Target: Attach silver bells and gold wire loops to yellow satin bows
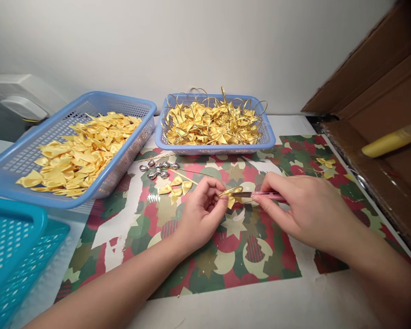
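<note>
My left hand (205, 203) pinches a gold cord loop (233, 190) with a yellow satin bow (232, 201) on it, above the patterned sheet. From the right, my right hand (297, 205) grips a pink-handled cutting tool (272, 196). Its slim metal blade (243, 194) reaches to the bow and cord; whether it touches them I cannot tell. Left of my left hand lie a few loose yellow bows (176, 187) and a cluster of silver jingle bells (159, 169). Lengths of gold cord (195, 172) run across the sheet behind that hand.
A blue basket (89, 198) of yellow bows stands at left, and another blue basket (215, 148) of bows with gold loops at the back. Teal baskets (37, 242) sit at lower left. Cardboard (380, 87) and a yellow rod (393, 139) border the right side.
</note>
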### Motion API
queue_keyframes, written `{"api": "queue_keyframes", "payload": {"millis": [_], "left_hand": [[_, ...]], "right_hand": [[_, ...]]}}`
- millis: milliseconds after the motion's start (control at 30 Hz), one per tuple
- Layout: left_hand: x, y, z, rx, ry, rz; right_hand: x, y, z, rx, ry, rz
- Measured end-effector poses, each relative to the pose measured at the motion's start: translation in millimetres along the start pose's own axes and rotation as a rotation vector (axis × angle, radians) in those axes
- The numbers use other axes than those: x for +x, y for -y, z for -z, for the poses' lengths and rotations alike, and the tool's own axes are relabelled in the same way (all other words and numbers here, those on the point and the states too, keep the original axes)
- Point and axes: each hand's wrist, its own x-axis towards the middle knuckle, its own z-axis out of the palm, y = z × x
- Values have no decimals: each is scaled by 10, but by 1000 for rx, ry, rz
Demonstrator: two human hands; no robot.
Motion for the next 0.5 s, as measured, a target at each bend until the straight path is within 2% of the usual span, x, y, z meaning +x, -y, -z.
{"api": "queue_keyframes", "payload": {"millis": [500], "left_hand": [[9, -1, 6, 8, -1, 27]], "right_hand": [[2, 2, 28, 38, 11, -3]]}}
